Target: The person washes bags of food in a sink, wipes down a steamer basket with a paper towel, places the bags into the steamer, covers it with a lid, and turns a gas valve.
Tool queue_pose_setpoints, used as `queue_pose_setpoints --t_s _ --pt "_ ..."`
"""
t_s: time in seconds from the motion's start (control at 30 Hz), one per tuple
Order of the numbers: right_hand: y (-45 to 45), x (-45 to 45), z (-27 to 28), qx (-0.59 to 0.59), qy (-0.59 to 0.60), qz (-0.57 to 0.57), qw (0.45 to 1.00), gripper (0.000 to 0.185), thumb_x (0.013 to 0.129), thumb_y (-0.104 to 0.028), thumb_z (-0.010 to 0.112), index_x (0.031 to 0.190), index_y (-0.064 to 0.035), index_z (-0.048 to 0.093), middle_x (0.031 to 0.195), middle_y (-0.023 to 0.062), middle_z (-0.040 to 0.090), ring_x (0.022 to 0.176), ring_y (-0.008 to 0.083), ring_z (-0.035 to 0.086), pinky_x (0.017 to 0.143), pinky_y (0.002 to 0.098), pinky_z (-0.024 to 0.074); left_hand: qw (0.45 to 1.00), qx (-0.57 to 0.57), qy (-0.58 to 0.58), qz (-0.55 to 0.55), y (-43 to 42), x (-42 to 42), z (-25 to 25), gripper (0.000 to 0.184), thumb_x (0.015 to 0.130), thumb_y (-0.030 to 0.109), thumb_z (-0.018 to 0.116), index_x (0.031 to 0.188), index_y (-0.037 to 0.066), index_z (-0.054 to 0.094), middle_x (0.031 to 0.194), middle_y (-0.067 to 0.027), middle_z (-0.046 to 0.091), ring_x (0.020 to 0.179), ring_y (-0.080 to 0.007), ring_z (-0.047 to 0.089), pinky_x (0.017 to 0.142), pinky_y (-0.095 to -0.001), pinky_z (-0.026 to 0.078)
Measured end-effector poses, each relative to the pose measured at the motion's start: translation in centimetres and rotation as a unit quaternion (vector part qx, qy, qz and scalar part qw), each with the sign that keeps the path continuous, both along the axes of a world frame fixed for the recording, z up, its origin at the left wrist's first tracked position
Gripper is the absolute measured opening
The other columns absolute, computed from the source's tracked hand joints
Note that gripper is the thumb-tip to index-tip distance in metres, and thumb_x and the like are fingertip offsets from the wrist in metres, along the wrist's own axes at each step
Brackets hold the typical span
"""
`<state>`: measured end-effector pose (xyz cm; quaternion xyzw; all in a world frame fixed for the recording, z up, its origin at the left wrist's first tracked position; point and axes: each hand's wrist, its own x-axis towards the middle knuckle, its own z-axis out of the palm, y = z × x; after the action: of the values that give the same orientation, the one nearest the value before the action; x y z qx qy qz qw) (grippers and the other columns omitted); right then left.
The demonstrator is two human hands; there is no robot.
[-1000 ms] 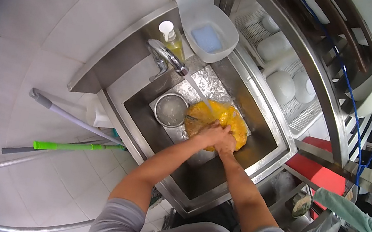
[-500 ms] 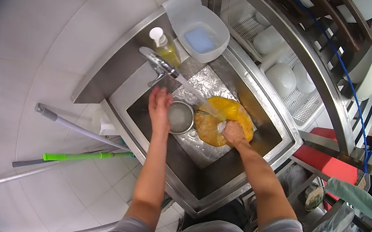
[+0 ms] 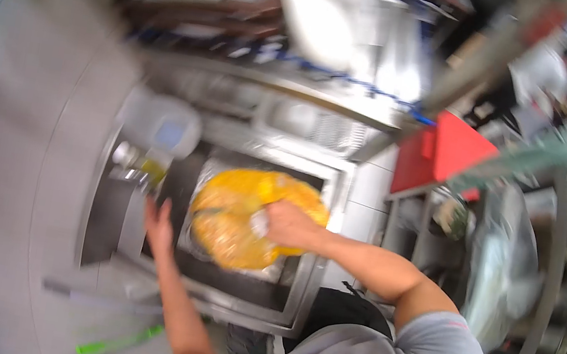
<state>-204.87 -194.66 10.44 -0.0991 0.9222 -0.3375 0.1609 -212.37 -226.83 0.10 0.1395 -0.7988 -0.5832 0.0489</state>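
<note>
My right hand (image 3: 290,225) is closed around the gathered pale neck of a bulging, shiny yellow plastic bag (image 3: 226,231). The bag hangs over the steel sink (image 3: 203,300), and what fills it cannot be made out. Over on the sink's left side, my left hand (image 3: 160,228) has its fingers apart and holds nothing. It is just below the metal faucet (image 3: 130,175), which is smeared by motion. A pump bottle with yellow-green liquid (image 3: 156,169) stands beside the faucet.
A translucent tub (image 3: 186,132) with a blue sponge (image 3: 170,133) sits at the sink's back left corner. A rack (image 3: 290,90) spans behind the sink. To the right are a red container (image 3: 448,156) and shelving. A green pole (image 3: 121,342) lies low on the left.
My view has swung to the right and is blurred. The yellow bag is lifted closer to me in my right hand. The water stream and the round metal bowl no longer show.
</note>
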Motion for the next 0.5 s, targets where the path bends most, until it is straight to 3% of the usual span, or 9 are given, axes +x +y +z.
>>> queue_pose_setpoints --t_s 0.03,0.1,0.17,0.27,0.33,0.37,0.43,0.5 --pt "0.5 1.3 1.9 -0.029 0.015 -0.015 0.999 0.020 0.070 -0.008 0.060 0.079 0.0077 0.068 0.076 0.0318 0.065 0.078 0.0455 0.068 0.071 0.0489 0.0558 0.997 0.067 -0.028 -0.007 0.3 1.6 0.6 0.070 0.096 0.025 0.067 0.150 -0.004 0.033 0.154 -0.0216 0.037 0.141 -0.0287 0.039 0.116 -0.0401 0.030" --pt "1.9 4.2 4.8 -0.069 0.007 -0.062 0.996 0.027 0.069 -0.004 0.060 0.092 0.0069 0.065 0.079 0.0310 0.066 0.081 0.0450 0.068 0.074 0.0499 0.0554 0.990 0.133 -0.014 -0.053 -0.1 4.2 -2.7 0.059 0.098 0.018 0.063 0.148 -0.001 0.037 0.152 -0.0183 0.041 0.138 -0.0273 0.042 0.113 -0.0381 0.036" --pt "3.3 8.1 7.4 -0.087 0.032 -0.104 0.990 0.021 0.070 -0.004 0.058 0.086 0.0081 0.066 0.076 0.0329 0.064 0.076 0.0477 0.066 0.072 0.0517 0.0544 0.978 0.164 -0.022 -0.126 0.4 7.5 -4.4 0.047 0.099 0.015 0.059 0.140 -0.002 0.043 0.141 -0.0149 0.051 0.130 -0.0238 0.049 0.107 -0.0360 0.040" --pt "5.4 14.2 9.4 -0.125 0.080 -0.149 0.978 0.022 0.074 -0.006 0.059 0.089 0.0075 0.066 0.076 0.0322 0.065 0.077 0.0479 0.066 0.070 0.0522 0.0538 0.985 0.069 -0.031 -0.153 1.9 10.9 -7.8 0.040 0.096 0.013 0.063 0.131 -0.003 0.051 0.130 -0.0140 0.060 0.117 -0.0207 0.058 0.100 -0.0335 0.046" --pt "5.7 18.1 10.4 -0.116 0.092 -0.180 0.972 0.022 0.078 -0.010 0.060 0.091 0.0064 0.065 0.075 0.0319 0.064 0.076 0.0484 0.066 0.069 0.0522 0.0534 0.972 0.139 0.020 -0.187 5.1 13.0 -7.7 0.035 0.094 0.012 0.064 0.124 -0.004 0.057 0.107 -0.0117 0.068 0.094 -0.0171 0.065 0.083 -0.0315 0.052" --pt "6.5 21.1 10.8 -0.125 0.088 -0.197 0.968 0.023 0.081 -0.014 0.061 0.094 0.0054 0.064 0.074 0.0315 0.064 0.075 0.0489 0.065 0.068 0.0523 0.0531 0.968 0.144 0.035 -0.204 7.6 15.0 -5.3 0.035 0.094 0.012 0.064 0.124 -0.004 0.057 0.107 -0.0117 0.068 0.094 -0.0171 0.065 0.083 -0.0315 0.052" --pt "6.9 25.8 10.0 -0.117 0.098 -0.235 0.960 0.023 0.080 -0.014 0.061 0.092 0.0054 0.063 0.075 0.0314 0.064 0.074 0.0490 0.065 0.068 0.0526 0.0527 0.960 -0.154 0.038 -0.232 11.0 18.0 -0.9 0.030 0.093 0.010 0.064 0.118 -0.005 0.061 0.081 -0.0086 0.068 0.071 -0.0141 0.062 0.064 -0.0321 0.049" --pt "7.5 31.7 10.2 -0.116 0.096 -0.277 0.949 0.021 0.080 -0.012 0.059 0.088 0.0061 0.064 0.076 0.0312 0.065 0.076 0.0483 0.066 0.068 0.0523 0.0527 0.952 -0.163 0.054 -0.254 12.2 18.8 -2.8 0.030 0.092 0.009 0.063 0.118 -0.005 0.062 0.075 -0.0081 0.066 0.064 -0.0144 0.058 0.060 -0.0333 0.047"
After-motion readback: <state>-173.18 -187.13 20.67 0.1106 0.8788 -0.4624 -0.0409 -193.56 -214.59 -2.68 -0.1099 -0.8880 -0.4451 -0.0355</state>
